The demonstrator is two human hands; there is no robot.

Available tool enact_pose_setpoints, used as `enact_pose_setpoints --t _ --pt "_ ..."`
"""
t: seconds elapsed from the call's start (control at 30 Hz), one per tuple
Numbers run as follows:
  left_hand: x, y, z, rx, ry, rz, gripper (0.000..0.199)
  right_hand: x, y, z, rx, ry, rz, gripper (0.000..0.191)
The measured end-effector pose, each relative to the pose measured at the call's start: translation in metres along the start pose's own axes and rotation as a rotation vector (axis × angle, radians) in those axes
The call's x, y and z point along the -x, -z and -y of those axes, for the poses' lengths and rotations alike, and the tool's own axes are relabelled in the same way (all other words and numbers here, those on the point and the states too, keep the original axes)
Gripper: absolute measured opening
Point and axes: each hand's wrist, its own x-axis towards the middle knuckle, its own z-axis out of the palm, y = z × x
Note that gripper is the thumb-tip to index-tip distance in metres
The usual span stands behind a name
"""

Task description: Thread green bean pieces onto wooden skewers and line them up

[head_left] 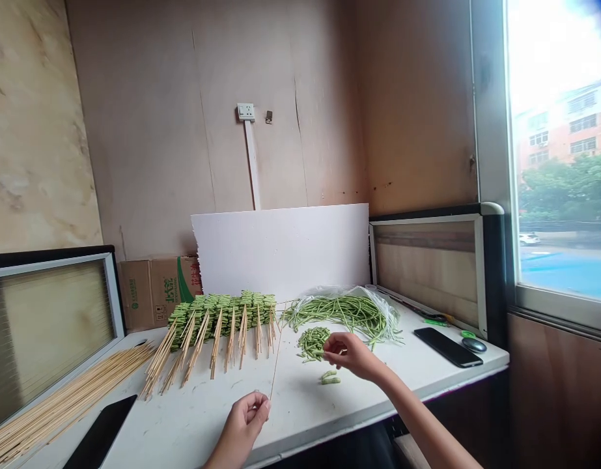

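- left hand (239, 423): fingers (259, 406) pinch thin skewer (278, 352) at its lower end, above worktop (300, 417); loose pinch risks tipping
- right hand (351, 357): fingers (331, 348) pressed together beside cut beans (314, 342); held piece, cannot tell
- risk: hard push snaps skewer or splits bean

The cardboard box (151, 293) carries green Chinese characters, possibly 北大荒, though they're hard to read.

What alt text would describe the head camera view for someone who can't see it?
At a white table, a person's left hand holds a thin bamboo skewer upright while the right hand pinches a green bean piece. Nearby lie cut beans, long beans on plastic, and bean-filled skewers.
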Motion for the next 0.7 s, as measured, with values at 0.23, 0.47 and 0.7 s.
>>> enact_pose_setpoints --t 0.23,0.47,0.7 --pt "0.004 -0.006 0.006 -0.114 -0.084 0.059 0.061 -0.004 -0.032 0.02 -0.484 -0.067 -0.02 0.045" --pt "0.011 -0.015 0.004 -0.25 -0.113 0.037 0.049 0.0 -0.046 0.041 -0.446 -0.029 -0.037 0.043" --pt "0.008 -0.016 0.004 -0.29 -0.132 0.059 0.039 -0.008 -0.051 0.026 -0.401 0.014 -0.112 0.044"
